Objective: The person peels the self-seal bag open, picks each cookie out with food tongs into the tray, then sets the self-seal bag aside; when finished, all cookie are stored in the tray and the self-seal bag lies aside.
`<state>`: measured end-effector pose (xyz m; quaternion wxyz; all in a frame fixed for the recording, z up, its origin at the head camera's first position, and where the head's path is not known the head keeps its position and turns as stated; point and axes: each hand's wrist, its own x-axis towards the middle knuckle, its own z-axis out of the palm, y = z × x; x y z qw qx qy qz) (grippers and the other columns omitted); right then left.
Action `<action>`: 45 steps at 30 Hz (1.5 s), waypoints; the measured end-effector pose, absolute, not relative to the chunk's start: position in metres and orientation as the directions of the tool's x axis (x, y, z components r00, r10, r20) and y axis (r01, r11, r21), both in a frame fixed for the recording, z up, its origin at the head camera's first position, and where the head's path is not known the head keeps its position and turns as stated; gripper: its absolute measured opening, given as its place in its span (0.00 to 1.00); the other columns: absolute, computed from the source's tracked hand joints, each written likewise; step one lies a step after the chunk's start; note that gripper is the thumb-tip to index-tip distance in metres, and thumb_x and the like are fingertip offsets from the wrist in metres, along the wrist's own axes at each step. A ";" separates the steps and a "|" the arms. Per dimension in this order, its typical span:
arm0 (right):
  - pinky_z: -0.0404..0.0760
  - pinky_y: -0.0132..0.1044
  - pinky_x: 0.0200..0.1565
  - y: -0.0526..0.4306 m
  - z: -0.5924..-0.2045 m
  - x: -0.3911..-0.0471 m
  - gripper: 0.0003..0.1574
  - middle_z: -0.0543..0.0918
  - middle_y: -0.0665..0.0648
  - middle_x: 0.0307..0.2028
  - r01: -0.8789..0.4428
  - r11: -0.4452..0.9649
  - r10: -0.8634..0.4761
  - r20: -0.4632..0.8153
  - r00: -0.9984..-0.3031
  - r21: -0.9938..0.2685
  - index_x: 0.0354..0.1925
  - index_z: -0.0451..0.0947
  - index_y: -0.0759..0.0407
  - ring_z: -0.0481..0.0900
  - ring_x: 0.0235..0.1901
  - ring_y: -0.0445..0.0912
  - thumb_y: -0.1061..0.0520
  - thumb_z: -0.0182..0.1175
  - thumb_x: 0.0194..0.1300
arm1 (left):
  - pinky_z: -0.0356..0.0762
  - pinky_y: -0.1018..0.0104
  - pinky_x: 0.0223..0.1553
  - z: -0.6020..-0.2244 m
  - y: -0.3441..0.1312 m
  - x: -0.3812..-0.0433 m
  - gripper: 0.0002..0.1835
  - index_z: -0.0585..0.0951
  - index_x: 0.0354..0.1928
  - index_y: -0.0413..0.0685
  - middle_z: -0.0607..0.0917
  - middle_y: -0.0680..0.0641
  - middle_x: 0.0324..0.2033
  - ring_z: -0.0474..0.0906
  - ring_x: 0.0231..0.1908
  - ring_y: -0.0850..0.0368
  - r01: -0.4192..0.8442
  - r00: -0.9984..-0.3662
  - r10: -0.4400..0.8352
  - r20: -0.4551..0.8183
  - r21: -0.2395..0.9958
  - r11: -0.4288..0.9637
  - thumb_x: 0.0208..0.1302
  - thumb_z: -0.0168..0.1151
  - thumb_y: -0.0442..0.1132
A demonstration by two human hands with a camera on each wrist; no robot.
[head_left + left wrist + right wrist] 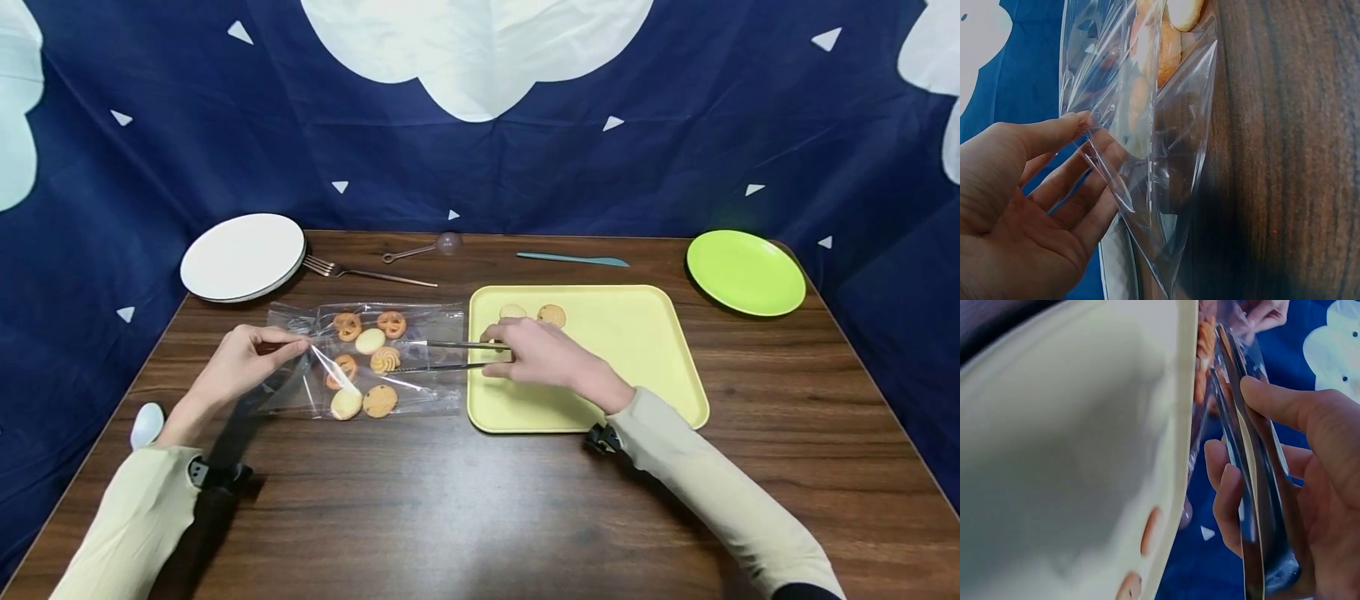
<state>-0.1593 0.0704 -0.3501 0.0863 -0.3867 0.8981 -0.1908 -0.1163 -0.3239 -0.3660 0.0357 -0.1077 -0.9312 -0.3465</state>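
My left hand (242, 360) pinches the edge of a clear plastic bag (444, 396) between thumb and fingertips, lifting the film there. Pretzel-shaped cookies (347, 326), pale smooth cookies (370, 341), a swirled cookie (386, 358) and a speckled round cookie (380, 401) lie spread inside it. In my right hand (546, 354) are metal tongs (1259, 469), gripped between thumb and fingers above the yellow tray (637, 375). Their parted arms reach left over the bag's right end, with the tips beside the swirled cookie. A pale cookie (513, 312) and a speckled cookie (552, 315) sit on the tray.
Stacked white plates (243, 254) stand at the back left, near a fork (375, 274). A measuring spoon (448, 242) and a blue knife (573, 259) lie along the back. The green plate (745, 272) is at back right, a white spoon (147, 423) beside the left forearm.
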 end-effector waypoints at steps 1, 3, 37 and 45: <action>0.73 0.36 0.29 0.067 -0.351 -0.160 0.24 0.80 0.51 0.37 -0.663 0.628 -0.730 -0.013 -0.683 -0.407 0.49 0.79 0.56 0.72 0.30 0.40 0.45 0.65 0.59 | 0.67 0.82 0.33 -0.366 -0.324 -0.116 0.08 0.86 0.39 0.37 0.86 0.39 0.35 0.73 0.34 0.78 0.224 -0.975 0.175 0.140 0.637 0.737 0.62 0.62 0.34; 0.74 0.36 0.29 0.060 -0.353 -0.160 0.25 0.81 0.52 0.38 -0.663 0.631 -0.732 -0.026 -0.681 -0.404 0.51 0.79 0.56 0.73 0.31 0.40 0.45 0.65 0.59 | 0.67 0.81 0.32 -0.366 -0.324 -0.116 0.09 0.86 0.39 0.37 0.86 0.39 0.35 0.74 0.33 0.77 0.221 -0.975 0.174 0.137 0.636 0.739 0.63 0.62 0.35; 0.70 0.38 0.24 0.149 -0.340 -0.136 0.24 0.82 0.53 0.35 -0.582 0.730 -0.578 0.129 -0.806 -0.358 0.50 0.81 0.61 0.69 0.21 0.39 0.49 0.66 0.59 | 0.65 0.77 0.29 -0.366 -0.325 -0.116 0.10 0.86 0.40 0.38 0.86 0.40 0.36 0.72 0.29 0.70 0.193 -0.981 0.158 0.112 0.628 0.754 0.63 0.62 0.37; 0.71 0.43 0.25 0.222 -0.334 -0.128 0.26 0.84 0.60 0.38 -0.420 0.838 -0.398 0.138 -0.907 -0.347 0.51 0.81 0.63 0.68 0.18 0.41 0.48 0.67 0.58 | 0.65 0.78 0.29 -0.366 -0.325 -0.117 0.10 0.86 0.40 0.37 0.86 0.40 0.36 0.72 0.30 0.72 0.195 -0.981 0.159 0.115 0.627 0.754 0.63 0.62 0.36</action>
